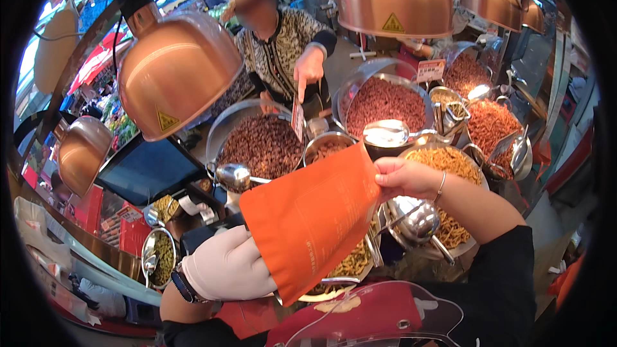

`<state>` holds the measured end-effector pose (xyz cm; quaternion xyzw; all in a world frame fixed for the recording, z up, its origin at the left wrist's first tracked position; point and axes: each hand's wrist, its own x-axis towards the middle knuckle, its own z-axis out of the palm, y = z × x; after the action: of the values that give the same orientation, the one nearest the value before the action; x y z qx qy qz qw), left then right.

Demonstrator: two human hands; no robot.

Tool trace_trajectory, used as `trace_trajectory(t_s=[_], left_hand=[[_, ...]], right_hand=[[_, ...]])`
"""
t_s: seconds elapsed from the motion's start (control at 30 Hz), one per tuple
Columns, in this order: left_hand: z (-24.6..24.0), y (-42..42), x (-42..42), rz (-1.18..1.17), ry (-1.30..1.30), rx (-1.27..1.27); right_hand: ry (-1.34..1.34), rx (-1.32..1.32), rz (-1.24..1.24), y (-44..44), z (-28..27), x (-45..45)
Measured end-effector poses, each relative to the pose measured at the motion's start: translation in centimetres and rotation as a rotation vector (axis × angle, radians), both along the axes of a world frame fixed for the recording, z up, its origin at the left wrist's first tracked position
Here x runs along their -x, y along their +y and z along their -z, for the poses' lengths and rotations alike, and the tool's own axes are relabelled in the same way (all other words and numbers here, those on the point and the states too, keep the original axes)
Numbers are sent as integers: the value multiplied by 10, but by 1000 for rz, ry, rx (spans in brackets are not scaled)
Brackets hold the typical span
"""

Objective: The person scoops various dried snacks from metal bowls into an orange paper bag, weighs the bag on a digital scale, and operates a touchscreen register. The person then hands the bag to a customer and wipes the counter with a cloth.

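Note:
My right hand (401,178), bare with a thin bracelet at the wrist, pinches the right end of an orange stand-up pouch (313,217) between thumb and fingers. The pouch is tilted and bears small printing. At its left edge is my left hand (229,265), in a pale glove with a dark band at the wrist. Its fingers pass out of sight at the pouch, so I cannot tell whether they are inside or behind it, or what they grip. Beneath the pouch, a bowl of yellowish shredded food (354,260) is partly covered.
Across the counter, a person (282,48) points at a price card (297,120) by a bowl of dark brown pieces (262,147). Reddish food (385,106) fills another bowl. Metal scoops (419,219) lie around. Copper lamps (178,77) hang low. A dark screen (152,168) stands left.

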<state>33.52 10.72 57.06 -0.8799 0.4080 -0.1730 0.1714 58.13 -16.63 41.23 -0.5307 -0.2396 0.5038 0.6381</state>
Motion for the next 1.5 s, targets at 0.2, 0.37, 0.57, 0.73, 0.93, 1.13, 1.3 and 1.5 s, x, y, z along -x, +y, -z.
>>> trace_trajectory(t_s=[0.2, 0.37, 0.57, 0.73, 0.93, 1.13, 1.3, 1.5], left_hand=[[6, 16, -13, -86, -1, -4], [17, 21, -15, -56, 5, 33], [45, 34, -30, -104, -7, 249], [94, 47, -48, -224, 121, 1176], [134, 33, -74, -337, 302, 1939], [155, 39, -96, -267, 401, 2083], [156, 42, -102, -273, 150, 1802], [109, 22, -135, -166, -125, 617]], right_hand=[[171, -154, 165, -12, 3, -21], [203, -66, 224, -16, 5, -14], [240, -256, 236, -16, -2, -16], [94, -560, 208, -15, -8, -13], [-1031, -236, 591, -11, -18, -6], [-922, -110, 534, -16, -2, -27], [-689, -33, 449, -27, 10, -48], [-1112, 24, 633, -1, -63, -29]])
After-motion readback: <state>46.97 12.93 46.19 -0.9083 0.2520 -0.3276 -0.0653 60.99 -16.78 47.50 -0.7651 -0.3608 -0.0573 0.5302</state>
